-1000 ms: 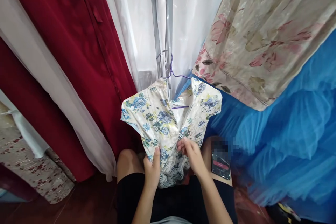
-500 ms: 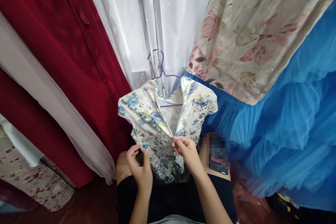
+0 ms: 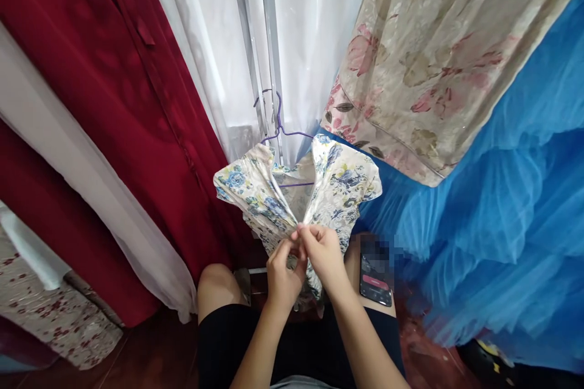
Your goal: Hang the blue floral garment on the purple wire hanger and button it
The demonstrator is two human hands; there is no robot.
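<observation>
The left hand (image 3: pixel 285 279) has come in beside the right hand (image 3: pixel 325 255), whose fingers pinch the blouse (image 3: pixel 344 188) hanging just beyond them, so both now meet at its neckline (image 3: pixel 309 206), the left's curled grip unclear.

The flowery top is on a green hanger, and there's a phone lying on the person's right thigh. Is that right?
Not quite: the hanger is purple, not green, as the head view shows. The flowery top is on it, and the phone lies on the right thigh.
</observation>
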